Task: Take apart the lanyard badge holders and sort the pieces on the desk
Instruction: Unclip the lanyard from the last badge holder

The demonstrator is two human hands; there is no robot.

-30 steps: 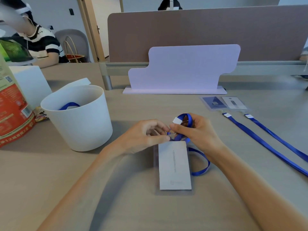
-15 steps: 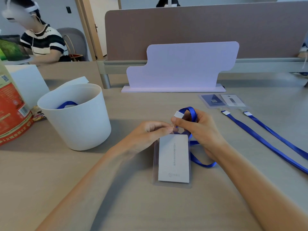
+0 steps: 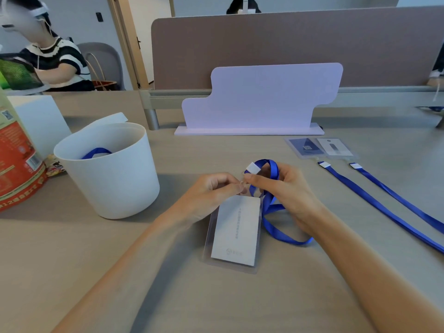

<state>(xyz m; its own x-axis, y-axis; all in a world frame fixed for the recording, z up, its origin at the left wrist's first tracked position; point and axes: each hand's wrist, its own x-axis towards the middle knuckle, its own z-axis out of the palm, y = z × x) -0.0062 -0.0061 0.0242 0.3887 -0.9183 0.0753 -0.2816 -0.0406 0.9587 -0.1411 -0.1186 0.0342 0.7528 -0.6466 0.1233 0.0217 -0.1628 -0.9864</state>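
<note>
A clear badge holder (image 3: 234, 233) with a white card inside lies on the desk in front of me. My left hand (image 3: 209, 193) pinches its top edge at the clip. My right hand (image 3: 283, 188) holds the blue lanyard (image 3: 274, 212) bunched in its fingers, its white end piece (image 3: 252, 168) sticking up by the thumb. A loop of the ribbon trails on the desk to the right of the holder. Whether the clip is still hooked to the holder is hidden by my fingertips.
At the right, two more badge holders (image 3: 320, 147) lie side by side with two blue lanyards (image 3: 384, 203) stretched out below them. A white bucket (image 3: 108, 174) at the left holds another lanyard. A lilac stand (image 3: 259, 97) is behind. A person sits at far left.
The badge holder has slid a little away from me and tilted, and the lanyard loop on the desk has shifted to the right. Both hands stay pinched together at the clip.
</note>
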